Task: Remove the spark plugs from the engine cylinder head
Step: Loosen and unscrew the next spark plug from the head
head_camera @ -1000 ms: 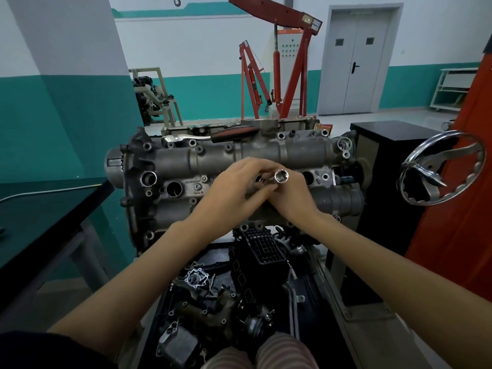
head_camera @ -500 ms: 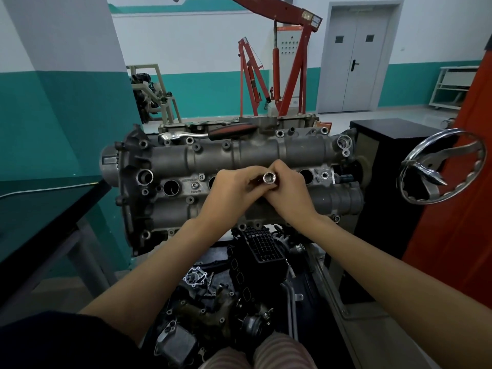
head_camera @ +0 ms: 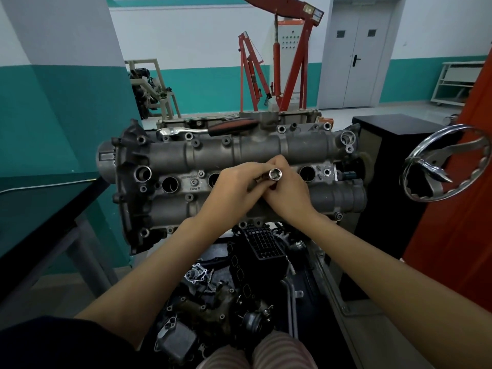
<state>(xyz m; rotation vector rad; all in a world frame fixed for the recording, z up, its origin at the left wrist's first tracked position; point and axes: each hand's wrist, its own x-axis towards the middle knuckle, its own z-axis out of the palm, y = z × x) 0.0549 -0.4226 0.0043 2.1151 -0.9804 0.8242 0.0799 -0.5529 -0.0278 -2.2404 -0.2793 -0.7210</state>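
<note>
Since a second ago we have brought both hands slightly lower and closer against the cylinder head, and the socket has tipped so its open mouth faces up toward us. Our left hand curls its fingers round the shaft below the socket, while our right hand pinches the tool from the other side, the two hands touching over the third plug well from the left. Whether a spark plug sits in the socket we cannot tell; the mouth looks hollow. Three other wells show as dark round openings along the head. The ratchet lies unused on the top edge of the engine. We judge that the step in hand is to seat or lift the socket in its well, so we should keep the shaft in line with the bore, turn it by fingertip only, and draw it straight out without tilting.
</note>
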